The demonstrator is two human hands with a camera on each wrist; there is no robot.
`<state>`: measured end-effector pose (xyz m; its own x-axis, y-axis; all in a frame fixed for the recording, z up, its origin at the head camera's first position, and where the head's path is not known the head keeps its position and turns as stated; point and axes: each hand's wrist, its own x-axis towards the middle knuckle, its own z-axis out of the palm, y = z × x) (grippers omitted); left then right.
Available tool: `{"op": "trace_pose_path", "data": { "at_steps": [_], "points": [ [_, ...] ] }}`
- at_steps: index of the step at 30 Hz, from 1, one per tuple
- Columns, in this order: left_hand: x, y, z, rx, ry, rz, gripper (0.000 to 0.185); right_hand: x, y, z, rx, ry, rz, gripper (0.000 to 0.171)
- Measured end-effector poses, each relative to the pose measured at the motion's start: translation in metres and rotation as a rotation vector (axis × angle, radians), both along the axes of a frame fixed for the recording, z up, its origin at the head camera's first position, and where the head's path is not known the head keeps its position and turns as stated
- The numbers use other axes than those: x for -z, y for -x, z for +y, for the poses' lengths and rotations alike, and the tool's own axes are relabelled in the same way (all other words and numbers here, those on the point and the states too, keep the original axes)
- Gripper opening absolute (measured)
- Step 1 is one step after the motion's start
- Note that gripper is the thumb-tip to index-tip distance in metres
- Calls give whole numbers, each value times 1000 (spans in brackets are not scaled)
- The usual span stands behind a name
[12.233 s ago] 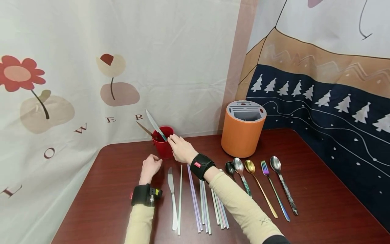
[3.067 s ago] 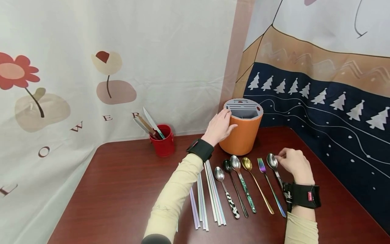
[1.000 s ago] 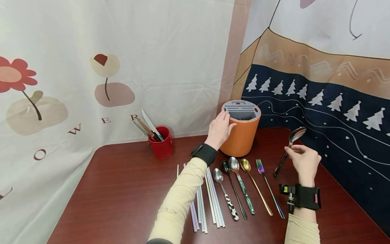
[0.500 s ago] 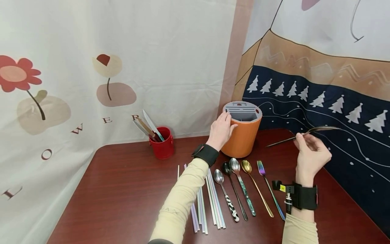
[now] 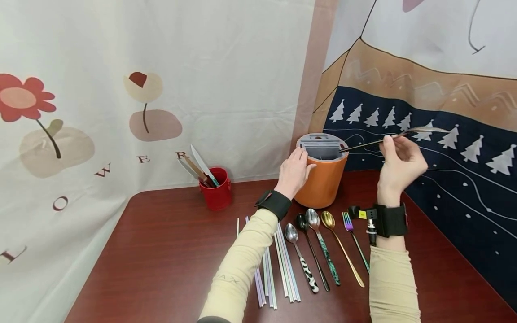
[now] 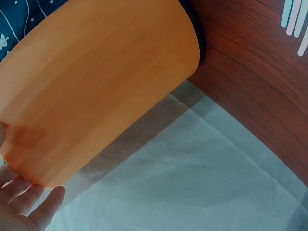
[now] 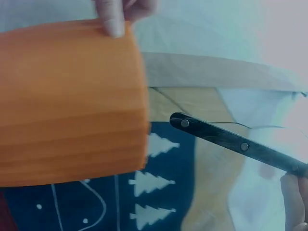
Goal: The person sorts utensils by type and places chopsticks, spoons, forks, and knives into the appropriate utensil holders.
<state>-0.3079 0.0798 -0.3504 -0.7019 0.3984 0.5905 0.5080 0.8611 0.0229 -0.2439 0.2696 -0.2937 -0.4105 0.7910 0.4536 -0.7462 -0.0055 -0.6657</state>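
My right hand [image 5: 397,158] pinches a long silver spoon [image 5: 420,130] by its stem, held roughly level in the air. Its dark riveted handle [image 7: 226,138] points left, and the handle tip hovers at the rim of the orange cylindrical cutlery holder [image 5: 321,179]. The holder stands at the back of the table and has a grey slotted top [image 5: 322,146]. My left hand [image 5: 295,172] grips the holder's left side, thumb and fingers curled round its wall. The left wrist view shows the fingertips [image 6: 29,207] against the orange wall [image 6: 96,86].
A red cup [image 5: 218,194] with knives stands at the back left. Several chopsticks [image 5: 282,264], three spoons [image 5: 313,242], a gold spoon [image 5: 341,246] and a fork [image 5: 355,240] lie in a row on the dark wooden table [image 5: 161,251]. Printed cloths hang close behind and to the right.
My right hand has lifted the spoon off the table, turned it level and carried it up and left until its handle tip reaches the holder's top. The left hand has stayed on the holder.
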Motion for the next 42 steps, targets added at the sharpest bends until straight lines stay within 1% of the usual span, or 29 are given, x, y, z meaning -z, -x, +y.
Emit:
{"op": "trace_pose_path", "data": {
  "at_steps": [2,5,9,11,13,17,20,24,28,32,35,37,42],
  "points": [
    [-1,-1,1,3,4,-9,45,3,8,-1,15,-74,-48,17],
    [-2,-2,1,2,9,-17,45,10,20,-3,81,-232,-169,13],
    [-1,-1,0,-5,19,-29,46,19,35,-5,148,-425,-319,15],
    [-1,0,0,-7,22,-33,47,23,41,-5,149,-487,-371,17],
    [-1,1,0,-6,21,-31,47,27,46,-5,137,-526,-418,19],
    [-1,1,0,-7,13,-34,45,33,53,-6,83,-537,-503,21],
    [-1,1,1,-8,8,-40,44,37,55,-6,41,-507,-546,20],
    [-1,1,2,-13,16,-42,44,39,56,-6,-5,-464,-553,13],
    [-1,1,2,-17,25,-36,44,40,57,-5,-34,-449,-557,16],
    [-1,1,1,-17,23,-26,44,41,58,-4,-29,-476,-583,18],
    [-1,0,1,-19,29,-27,44,41,59,-4,-26,-472,-607,18],
    [-1,-1,1,-21,32,-32,45,42,60,-4,-39,-473,-628,19],
    [-2,-1,0,-16,22,-31,45,42,62,-5,-45,-531,-675,28]
  ]
}}
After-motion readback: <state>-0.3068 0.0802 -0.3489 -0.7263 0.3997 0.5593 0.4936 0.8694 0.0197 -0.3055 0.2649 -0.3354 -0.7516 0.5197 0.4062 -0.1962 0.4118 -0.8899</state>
